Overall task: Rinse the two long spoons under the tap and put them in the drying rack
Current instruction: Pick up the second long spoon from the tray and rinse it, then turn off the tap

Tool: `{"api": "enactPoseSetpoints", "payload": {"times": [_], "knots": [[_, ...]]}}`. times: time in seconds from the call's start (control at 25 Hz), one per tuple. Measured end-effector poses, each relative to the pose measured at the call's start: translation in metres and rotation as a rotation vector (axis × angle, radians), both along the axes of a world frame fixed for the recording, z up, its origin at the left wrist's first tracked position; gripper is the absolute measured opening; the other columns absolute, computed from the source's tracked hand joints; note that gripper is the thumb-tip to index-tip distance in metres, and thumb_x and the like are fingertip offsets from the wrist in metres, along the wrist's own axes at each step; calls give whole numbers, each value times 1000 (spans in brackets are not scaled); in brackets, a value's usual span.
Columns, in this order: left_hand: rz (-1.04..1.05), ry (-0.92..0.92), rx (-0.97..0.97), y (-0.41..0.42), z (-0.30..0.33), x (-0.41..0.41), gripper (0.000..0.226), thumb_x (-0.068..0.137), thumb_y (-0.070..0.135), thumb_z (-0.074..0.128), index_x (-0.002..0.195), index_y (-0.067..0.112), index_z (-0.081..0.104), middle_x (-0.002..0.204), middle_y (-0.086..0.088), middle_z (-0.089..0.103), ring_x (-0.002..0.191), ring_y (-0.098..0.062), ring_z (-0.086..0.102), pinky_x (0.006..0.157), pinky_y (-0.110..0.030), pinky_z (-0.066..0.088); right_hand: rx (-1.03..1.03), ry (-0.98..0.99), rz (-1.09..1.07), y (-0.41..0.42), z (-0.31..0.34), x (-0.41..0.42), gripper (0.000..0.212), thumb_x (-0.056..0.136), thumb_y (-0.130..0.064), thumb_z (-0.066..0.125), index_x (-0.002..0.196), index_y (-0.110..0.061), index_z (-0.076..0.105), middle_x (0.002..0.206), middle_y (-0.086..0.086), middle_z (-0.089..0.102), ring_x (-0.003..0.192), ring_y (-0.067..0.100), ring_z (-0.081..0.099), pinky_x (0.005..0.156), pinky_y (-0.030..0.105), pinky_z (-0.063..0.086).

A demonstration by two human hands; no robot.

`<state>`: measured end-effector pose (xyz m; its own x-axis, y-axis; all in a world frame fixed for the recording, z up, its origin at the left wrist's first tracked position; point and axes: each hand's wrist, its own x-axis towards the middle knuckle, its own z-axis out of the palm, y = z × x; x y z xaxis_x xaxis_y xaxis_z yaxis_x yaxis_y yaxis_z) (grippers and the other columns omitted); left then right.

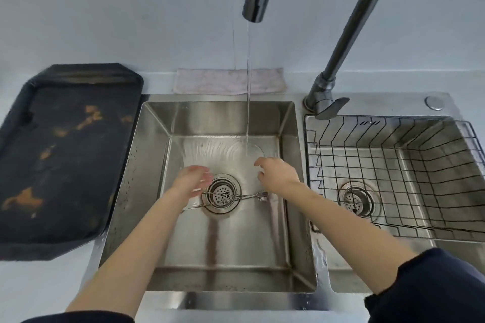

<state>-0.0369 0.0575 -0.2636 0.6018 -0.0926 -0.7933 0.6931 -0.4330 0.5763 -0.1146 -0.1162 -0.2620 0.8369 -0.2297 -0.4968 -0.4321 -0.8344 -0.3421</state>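
Note:
Two long metal spoons (237,196) lie on the floor of the left sink basin (225,244), crossing over its drain strainer (222,193). My left hand (189,180) hovers just left of the drain, fingers spread and blurred, holding nothing. Just right of the drain, my right hand (277,174) is above the spoons' right ends, fingers apart and empty. Water (248,102) runs from the tap spout (256,5) onto the basin floor behind my right hand. The wire drying rack (393,165) sits in the right basin.
A dark, stained tray (60,160) lies on the counter left of the sink. A folded pale cloth (228,81) rests against the wall behind the basin. The tap's base and lever (326,102) stand between the two basins.

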Motion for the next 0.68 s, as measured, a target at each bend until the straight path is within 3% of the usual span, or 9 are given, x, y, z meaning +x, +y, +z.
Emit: {"api": "enactPoseSetpoints", "payload": {"times": [0.16, 0.24, 0.32, 0.48, 0.68], "knots": [[-201, -358, 11, -19, 58, 9, 30, 95, 19, 45, 122, 10, 54, 117, -11, 62, 79, -12, 58, 65, -23, 39, -18, -174, -17, -8, 40, -6, 37, 94, -13, 44, 131, -16, 50, 131, 14, 57, 117, 34, 55, 94, 42, 47], [-268, -578, 10, -31, 92, 11, 40, 91, 23, 54, 130, 14, 48, 129, -11, 56, 93, -17, 57, 77, -28, 45, -30, -282, -30, -15, 59, -11, 35, 94, -13, 44, 127, -14, 52, 128, 13, 57, 115, 33, 55, 91, 42, 48], [-306, -734, -44, -45, 128, 11, 54, 88, 26, 59, 137, 18, 39, 134, -7, 49, 107, -18, 51, 89, -27, 40, -27, -379, -79, -24, 77, -15, 32, 94, -13, 44, 124, -14, 55, 125, 11, 57, 112, 32, 56, 91, 44, 49], [-319, -990, -111, -72, 189, 9, 65, 87, 29, 61, 142, 18, 29, 143, -6, 41, 126, -21, 45, 96, -22, 34, -30, -527, -177, -47, 103, -23, 27, 94, -12, 45, 117, -12, 59, 122, 10, 58, 108, 31, 59, 90, 44, 51], [-443, -1200, -71, -103, 233, 8, 65, 88, 28, 60, 143, 14, 28, 141, -4, 45, 126, -19, 46, 92, -19, 32, -104, -618, -279, -75, 118, -30, 26, 94, -12, 46, 118, -11, 57, 128, 10, 48, 103, 31, 59, 74, 40, 52]]}}
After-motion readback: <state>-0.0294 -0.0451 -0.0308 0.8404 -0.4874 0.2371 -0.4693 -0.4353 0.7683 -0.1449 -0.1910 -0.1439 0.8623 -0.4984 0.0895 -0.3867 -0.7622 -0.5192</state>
